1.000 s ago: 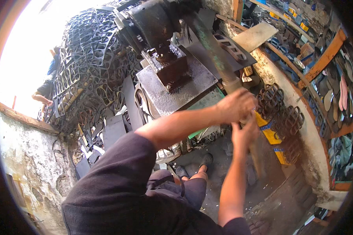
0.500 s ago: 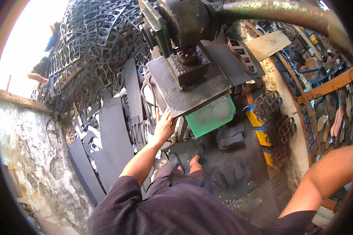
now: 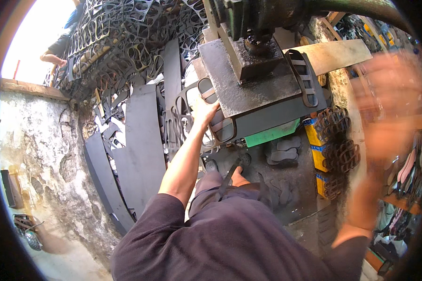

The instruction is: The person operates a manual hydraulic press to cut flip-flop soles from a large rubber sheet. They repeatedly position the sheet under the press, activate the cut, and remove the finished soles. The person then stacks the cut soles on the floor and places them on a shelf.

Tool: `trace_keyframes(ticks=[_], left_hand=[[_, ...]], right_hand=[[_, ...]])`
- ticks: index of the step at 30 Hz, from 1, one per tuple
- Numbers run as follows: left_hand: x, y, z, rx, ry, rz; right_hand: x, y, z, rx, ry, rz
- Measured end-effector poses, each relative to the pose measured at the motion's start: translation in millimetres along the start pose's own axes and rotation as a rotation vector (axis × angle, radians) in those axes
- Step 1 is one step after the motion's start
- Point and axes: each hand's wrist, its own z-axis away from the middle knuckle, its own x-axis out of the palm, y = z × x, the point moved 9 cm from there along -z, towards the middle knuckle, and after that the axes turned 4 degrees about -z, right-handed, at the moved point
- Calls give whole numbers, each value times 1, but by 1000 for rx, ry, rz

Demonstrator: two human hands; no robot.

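Note:
My left hand is at the left edge of the press's dark metal plate, closed on a sole-shaped cutting die with crossbars; the plate's edge hides part of the die. Beneath the plate lies a dark flat sheet, covering most of a green block. Another sole-shaped cutting die rests on the sheet at the plate's right. Raised at the far right is my right hand, so smeared by motion that its fingers cannot be read.
Dark sheets lean at the left beside a rough wall. Cut-out scrap is heaped behind. Yellow boxes with looped dies stand at the right, near cut soles on the floor. A board juts out behind the press.
A dark sheet now covers most of the green block. My left hand now grips a die at the plate's left edge. My right arm has swung up into view. The view has shifted.

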Motion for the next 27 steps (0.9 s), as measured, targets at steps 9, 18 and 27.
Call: trace_keyframes(ticks=[9,18,27], left_hand=[[16,8,16,-134,-340,718],[-232,48,102,327,-38,1180],[-120,146,187,917,-494,112]], right_hand=[[315,-22,228,489,-647,39],[317,-14,226,506,-607,23],[174,-131,95,532,108,-708]])
